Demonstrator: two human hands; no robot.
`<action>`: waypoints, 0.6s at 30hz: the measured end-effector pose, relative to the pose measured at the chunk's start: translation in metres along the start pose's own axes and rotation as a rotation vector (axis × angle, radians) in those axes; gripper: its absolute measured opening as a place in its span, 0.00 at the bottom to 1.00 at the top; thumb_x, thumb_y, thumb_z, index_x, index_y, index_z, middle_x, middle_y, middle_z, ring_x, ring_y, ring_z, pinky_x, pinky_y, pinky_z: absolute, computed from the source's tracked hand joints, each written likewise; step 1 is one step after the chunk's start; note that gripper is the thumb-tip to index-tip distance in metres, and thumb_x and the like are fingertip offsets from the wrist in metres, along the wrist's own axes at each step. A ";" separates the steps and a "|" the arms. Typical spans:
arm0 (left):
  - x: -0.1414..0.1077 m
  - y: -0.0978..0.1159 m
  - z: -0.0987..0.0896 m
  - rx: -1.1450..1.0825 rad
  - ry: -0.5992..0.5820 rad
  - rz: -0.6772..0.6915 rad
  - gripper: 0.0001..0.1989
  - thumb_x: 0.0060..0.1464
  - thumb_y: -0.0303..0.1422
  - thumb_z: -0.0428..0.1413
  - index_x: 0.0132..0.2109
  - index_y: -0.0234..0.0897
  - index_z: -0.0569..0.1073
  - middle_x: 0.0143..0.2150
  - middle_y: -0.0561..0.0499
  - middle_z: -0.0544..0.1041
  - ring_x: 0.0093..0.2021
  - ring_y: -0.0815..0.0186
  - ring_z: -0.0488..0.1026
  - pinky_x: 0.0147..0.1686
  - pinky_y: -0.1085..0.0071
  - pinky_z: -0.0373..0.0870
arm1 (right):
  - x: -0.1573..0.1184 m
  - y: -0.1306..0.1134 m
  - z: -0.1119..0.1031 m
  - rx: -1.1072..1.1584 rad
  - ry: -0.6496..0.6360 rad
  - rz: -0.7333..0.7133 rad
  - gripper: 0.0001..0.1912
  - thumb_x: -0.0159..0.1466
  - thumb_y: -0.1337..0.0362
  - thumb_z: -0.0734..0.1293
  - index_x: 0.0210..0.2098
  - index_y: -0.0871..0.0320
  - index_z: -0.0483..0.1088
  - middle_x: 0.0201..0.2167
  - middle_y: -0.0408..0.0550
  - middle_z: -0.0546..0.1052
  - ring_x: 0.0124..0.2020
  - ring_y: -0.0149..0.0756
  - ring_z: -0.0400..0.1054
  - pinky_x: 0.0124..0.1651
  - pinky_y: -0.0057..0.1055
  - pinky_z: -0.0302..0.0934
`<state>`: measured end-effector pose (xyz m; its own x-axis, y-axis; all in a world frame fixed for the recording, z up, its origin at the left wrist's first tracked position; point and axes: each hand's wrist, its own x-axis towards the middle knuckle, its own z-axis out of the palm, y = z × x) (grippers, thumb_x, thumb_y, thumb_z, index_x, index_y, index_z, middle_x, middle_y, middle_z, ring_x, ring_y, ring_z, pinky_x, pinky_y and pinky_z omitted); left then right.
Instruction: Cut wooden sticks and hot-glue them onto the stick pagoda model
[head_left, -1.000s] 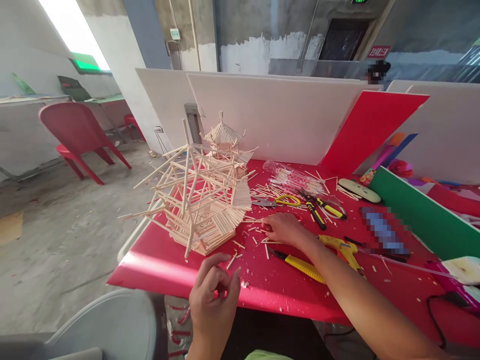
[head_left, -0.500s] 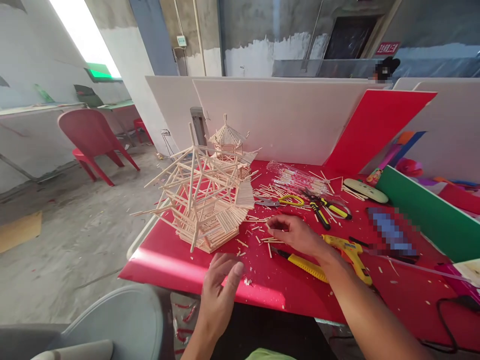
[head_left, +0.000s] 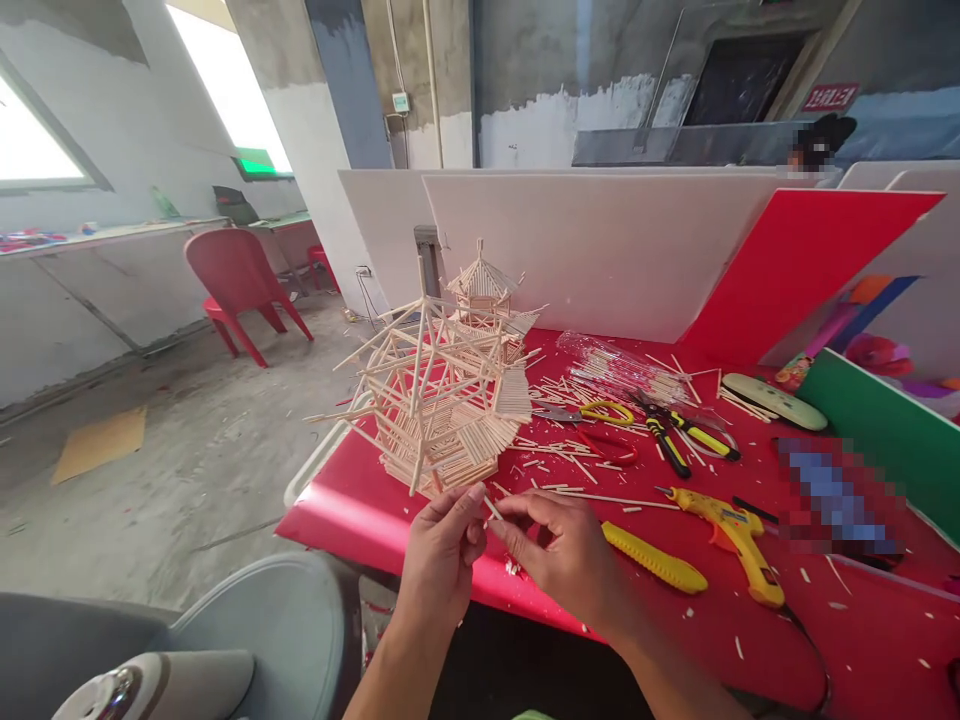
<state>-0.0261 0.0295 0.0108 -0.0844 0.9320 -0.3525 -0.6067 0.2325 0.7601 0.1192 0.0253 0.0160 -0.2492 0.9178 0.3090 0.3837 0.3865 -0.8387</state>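
Note:
A short wooden stick [head_left: 492, 508] spans the gap between my two hands at the table's front edge. My left hand [head_left: 444, 540] is closed, pinching one end between thumb and fingers. The fingertips of my right hand [head_left: 559, 540] close on its other end. Just beyond them stands a model pavilion of wooden sticks [head_left: 420, 400], its upper frame open and some slatted roof panels laid on its right side. Behind it rises a smaller stick tower [head_left: 481, 282] with a pointed roof. A yellow utility knife [head_left: 654, 558] lies right of my right hand.
On the red tabletop [head_left: 637, 650] lie a yellow glue gun [head_left: 724, 530], yellow-handled scissors [head_left: 606, 411], black-and-yellow pliers [head_left: 679, 435] and a plastic bag of sticks [head_left: 622, 370]. A green board [head_left: 885, 440] stands at right. White boards [head_left: 585, 250] border the back; a grey stool [head_left: 277, 620] is at lower left.
My right hand has come left and toward me from the loose sticks, meeting my left hand. Both now hold the short stick. The view has shifted left.

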 end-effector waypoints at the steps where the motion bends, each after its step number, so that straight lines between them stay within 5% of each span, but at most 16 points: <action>1: 0.000 0.001 0.000 -0.011 -0.003 -0.004 0.15 0.36 0.36 0.72 0.26 0.32 0.77 0.17 0.58 0.64 0.17 0.79 0.54 0.15 0.81 0.46 | -0.001 0.000 0.003 -0.035 0.026 -0.021 0.08 0.66 0.57 0.67 0.37 0.54 0.76 0.30 0.43 0.80 0.29 0.30 0.72 0.32 0.25 0.62; 6: -0.004 -0.001 0.001 0.022 -0.048 -0.037 0.16 0.37 0.37 0.72 0.29 0.31 0.78 0.18 0.57 0.66 0.18 0.78 0.56 0.16 0.81 0.47 | -0.002 0.005 0.011 -0.243 0.172 -0.058 0.14 0.69 0.55 0.63 0.34 0.55 0.75 0.27 0.45 0.79 0.28 0.31 0.71 0.35 0.27 0.62; 10: -0.001 -0.014 -0.003 0.179 -0.034 -0.009 0.15 0.40 0.38 0.70 0.34 0.32 0.80 0.17 0.57 0.65 0.18 0.76 0.57 0.16 0.81 0.50 | 0.006 0.035 -0.015 -0.576 0.223 0.172 0.16 0.70 0.55 0.60 0.38 0.54 0.77 0.34 0.50 0.81 0.34 0.35 0.74 0.39 0.29 0.61; 14: 0.007 -0.030 -0.011 0.496 -0.085 0.162 0.10 0.47 0.36 0.64 0.33 0.34 0.80 0.19 0.55 0.69 0.20 0.72 0.63 0.19 0.77 0.60 | 0.016 0.073 -0.055 -0.660 0.228 0.340 0.14 0.67 0.59 0.62 0.35 0.57 0.78 0.31 0.54 0.80 0.34 0.41 0.74 0.37 0.32 0.61; 18: 0.004 -0.034 -0.011 0.872 -0.191 0.451 0.06 0.53 0.32 0.59 0.35 0.37 0.81 0.29 0.49 0.79 0.29 0.65 0.74 0.30 0.72 0.71 | 0.010 0.067 -0.061 -0.586 0.186 0.322 0.18 0.70 0.58 0.58 0.50 0.57 0.75 0.48 0.56 0.78 0.46 0.43 0.74 0.45 0.34 0.65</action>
<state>-0.0142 0.0222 -0.0220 0.0107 0.9946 0.1030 0.2495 -0.1024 0.9630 0.1964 0.0656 -0.0103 0.0948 0.9750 0.2010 0.8430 0.0287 -0.5371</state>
